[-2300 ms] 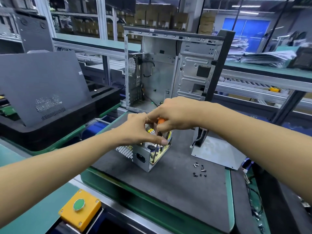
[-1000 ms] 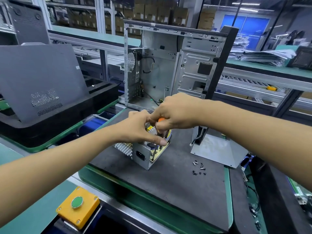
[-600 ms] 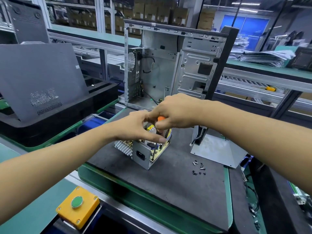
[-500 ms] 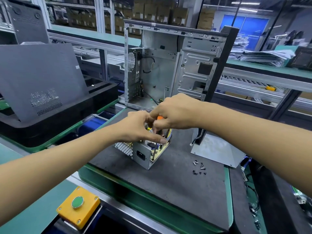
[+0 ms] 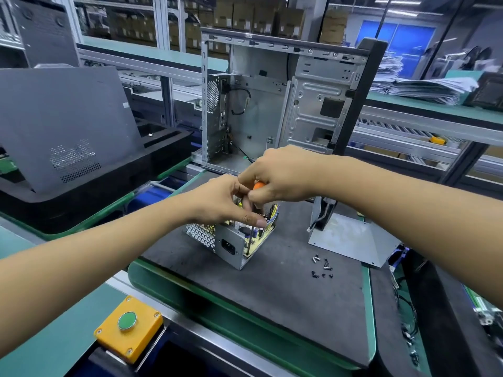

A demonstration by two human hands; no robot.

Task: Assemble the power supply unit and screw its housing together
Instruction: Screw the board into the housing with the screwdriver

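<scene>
The open power supply unit (image 5: 231,243) sits on the dark mat (image 5: 272,289), its metal shell showing a mesh side, a power socket and a yellow circuit board inside. My right hand (image 5: 283,175) grips the orange handle of a screwdriver (image 5: 249,232), whose thin shaft runs straight down into the unit's near corner. My left hand (image 5: 223,202) rests on top of the unit, fingers curled around the shaft just below the handle, thumb stretched to the right. The grey housing cover (image 5: 351,240) lies to the right. Several loose screws (image 5: 322,266) lie between them.
An empty computer case (image 5: 272,104) stands upright behind the mat. A grey side panel (image 5: 65,118) leans in a black foam tray at the left. A yellow box with a green button (image 5: 128,325) sits at the near edge. Cables (image 5: 408,317) trail at the right.
Both hands stay on the screwdriver over the unit, shifting only slightly; the right hand's fingers move a little round the orange handle. The view has drifted a bit.
</scene>
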